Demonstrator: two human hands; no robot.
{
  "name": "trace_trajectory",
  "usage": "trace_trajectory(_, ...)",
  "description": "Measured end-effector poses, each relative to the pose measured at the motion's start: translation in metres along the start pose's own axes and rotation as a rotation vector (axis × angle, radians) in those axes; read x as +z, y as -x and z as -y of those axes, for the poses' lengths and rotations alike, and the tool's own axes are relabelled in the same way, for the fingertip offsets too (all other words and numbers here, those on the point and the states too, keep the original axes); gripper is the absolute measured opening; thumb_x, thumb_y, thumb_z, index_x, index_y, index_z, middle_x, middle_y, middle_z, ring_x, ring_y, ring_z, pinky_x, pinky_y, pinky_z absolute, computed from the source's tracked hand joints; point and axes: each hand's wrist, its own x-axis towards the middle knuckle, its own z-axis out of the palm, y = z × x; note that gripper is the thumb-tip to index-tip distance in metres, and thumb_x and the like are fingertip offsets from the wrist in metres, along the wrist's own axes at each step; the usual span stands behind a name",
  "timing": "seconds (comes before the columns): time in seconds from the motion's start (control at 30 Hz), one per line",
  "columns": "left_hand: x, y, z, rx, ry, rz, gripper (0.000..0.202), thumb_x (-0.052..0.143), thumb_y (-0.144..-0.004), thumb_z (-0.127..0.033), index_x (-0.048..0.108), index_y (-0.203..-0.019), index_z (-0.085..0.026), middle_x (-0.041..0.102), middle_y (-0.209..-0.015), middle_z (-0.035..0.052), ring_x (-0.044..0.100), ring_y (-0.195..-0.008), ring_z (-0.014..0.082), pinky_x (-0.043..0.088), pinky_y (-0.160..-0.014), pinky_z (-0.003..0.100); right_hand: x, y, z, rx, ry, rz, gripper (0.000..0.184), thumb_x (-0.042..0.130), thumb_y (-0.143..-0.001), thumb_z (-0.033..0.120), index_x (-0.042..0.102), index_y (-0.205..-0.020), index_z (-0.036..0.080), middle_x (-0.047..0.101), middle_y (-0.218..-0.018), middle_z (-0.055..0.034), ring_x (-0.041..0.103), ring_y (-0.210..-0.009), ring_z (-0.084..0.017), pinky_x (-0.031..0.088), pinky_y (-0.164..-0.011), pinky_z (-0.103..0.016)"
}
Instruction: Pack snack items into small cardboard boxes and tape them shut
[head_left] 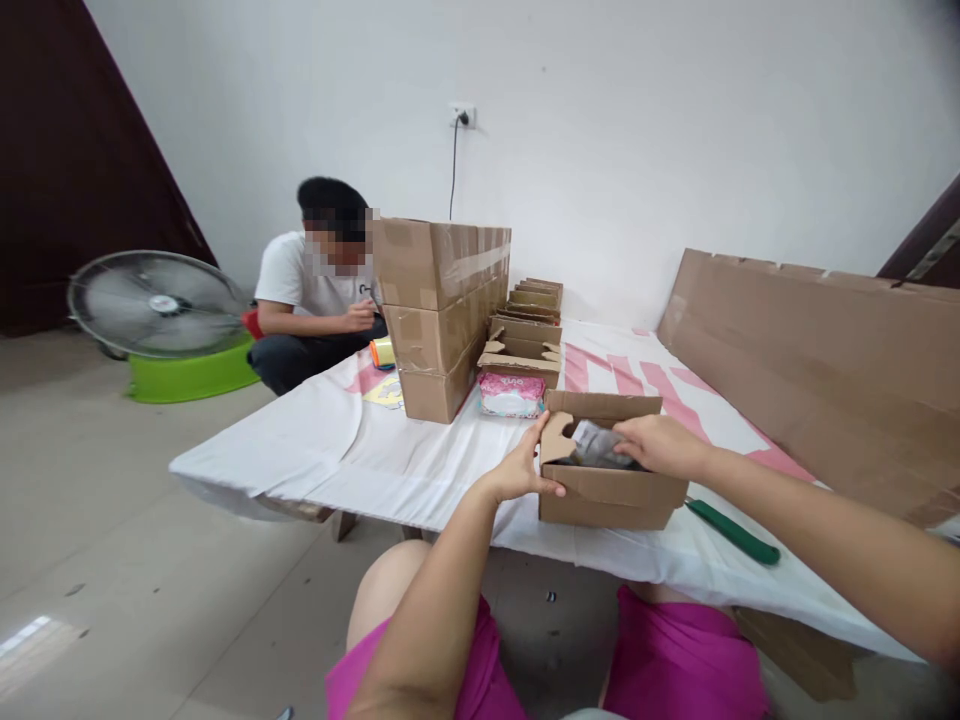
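A small open cardboard box (pixel 607 495) stands near the front edge of the low table. My left hand (pixel 521 468) grips its left side flap, thumb and fingers closed on the cardboard. My right hand (pixel 656 443) rests over the box's opening, fingers curled on a grey wrapped item (pixel 598 443) lying inside it. Most of that item is hidden by the hand and the flaps.
The white cloth-covered table (pixel 360 460) carries a stack of taped boxes (pixel 439 315), a row of open boxes (pixel 525 340), a pink wipes pack (pixel 511 393) and a green-handled tool (pixel 733 533). Flat cardboard sheets (pixel 825 360) lean at right. A seated person (pixel 319 300) works at the far corner beside a floor fan (pixel 154 305).
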Motion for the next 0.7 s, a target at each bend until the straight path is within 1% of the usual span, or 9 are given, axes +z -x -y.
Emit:
trace_trajectory(0.17,-0.008,-0.001,-0.004,-0.032,0.112,-0.075,0.139,0.09,-0.049,-0.043,-0.002,-0.152,-0.029,0.018,-0.158,0.0159,0.028,-0.141,0.0378,0.027,-0.113,0.053,-0.027,0.019,-0.036,0.16,-0.44,-0.691,0.036,0.045,-0.088,0.051,0.062,-0.09,0.019,0.068,-0.08,-0.0033,0.06,-0.073,-0.019,0.044,-0.064,-0.028)
trace_trajectory(0.23,-0.01,-0.001,-0.006,-0.066,0.128,-0.141,0.142,0.091,-0.047,-0.04,-0.005,-0.152,-0.029,0.021,-0.156,0.0173,0.034,-0.137,0.0378,0.029,-0.111,0.053,-0.037,0.029,-0.052,0.3,-0.44,-0.887,0.04,0.046,-0.085,0.055,0.061,-0.09,0.018,0.066,-0.078,-0.0039,0.058,-0.072,-0.019,0.042,-0.062,-0.028)
trace_trajectory(0.27,-0.011,-0.001,-0.007,-0.082,0.132,-0.181,0.144,0.091,-0.047,-0.038,-0.007,-0.152,-0.028,0.022,-0.155,0.0182,0.036,-0.136,0.0379,0.03,-0.111,0.053,-0.039,0.034,-0.06,0.39,-0.388,-0.936,0.039,0.047,-0.084,0.055,0.06,-0.087,0.018,0.064,-0.074,-0.0039,0.056,-0.068,-0.018,0.04,-0.06,-0.027)
trace_trajectory(0.3,-0.011,-0.001,-0.008,-0.096,0.135,-0.217,0.145,0.091,-0.046,-0.037,-0.007,-0.152,-0.027,0.022,-0.155,0.019,0.036,-0.135,0.038,0.03,-0.111,0.053,-0.039,0.039,-0.068,0.478,-0.317,-0.944,0.038,0.047,-0.083,0.054,0.059,-0.084,0.018,0.062,-0.069,-0.0037,0.053,-0.065,-0.018,0.038,-0.058,-0.027)
trace_trajectory(0.37,-0.013,-0.001,-0.01,-0.115,0.149,-0.261,0.145,0.092,-0.045,-0.035,-0.005,-0.152,-0.024,0.022,-0.154,0.02,0.036,-0.135,0.038,0.03,-0.111,0.053,-0.031,0.047,-0.083,0.611,-0.189,-0.862,0.034,0.046,-0.084,0.05,0.058,-0.083,0.018,0.061,-0.067,-0.0045,0.051,-0.062,-0.018,0.035,-0.056,-0.028)
trace_trajectory(0.47,-0.016,0.0,-0.009,-0.129,0.224,-0.296,0.143,0.092,-0.043,-0.033,0.0,-0.152,-0.026,0.028,-0.153,0.0184,0.038,-0.133,0.0366,0.031,-0.11,0.052,-0.002,0.056,-0.101,0.681,-0.142,-0.627,0.031,0.042,-0.086,0.04,0.06,-0.1,0.019,0.068,-0.088,-0.0103,0.058,-0.073,-0.022,0.04,-0.063,-0.03)
trace_trajectory(0.57,-0.02,-0.001,-0.005,-0.122,0.375,-0.366,0.131,0.09,-0.047,-0.039,0.011,-0.151,-0.027,0.037,-0.149,0.0151,0.04,-0.133,0.0349,0.032,-0.11,0.05,0.036,0.063,-0.106,0.687,-0.172,-0.453,0.032,0.046,-0.083,0.037,0.063,-0.103,0.018,0.072,-0.096,-0.0131,0.064,-0.08,-0.026,0.044,-0.066,-0.033)
trace_trajectory(0.63,-0.02,-0.002,-0.002,-0.083,0.5,-0.419,0.112,0.086,-0.054,-0.046,0.026,-0.147,-0.026,0.045,-0.144,0.0126,0.042,-0.132,0.0336,0.033,-0.11,0.048,0.061,0.067,-0.099,0.633,-0.213,-0.351,0.03,0.049,-0.082,0.036,0.065,-0.101,0.02,0.073,-0.094,-0.0107,0.067,-0.081,-0.026,0.046,-0.066,-0.032)
trace_trajectory(0.7,-0.019,-0.004,0.0,-0.103,0.64,-0.441,0.088,0.077,-0.064,-0.056,0.043,-0.138,-0.023,0.057,-0.134,0.0116,0.05,-0.126,0.0328,0.038,-0.108,0.046,0.079,0.07,-0.086,0.525,-0.229,-0.249,0.031,0.046,-0.085,0.037,0.064,-0.105,0.021,0.074,-0.098,-0.0081,0.068,-0.086,-0.024,0.049,-0.069,-0.032)
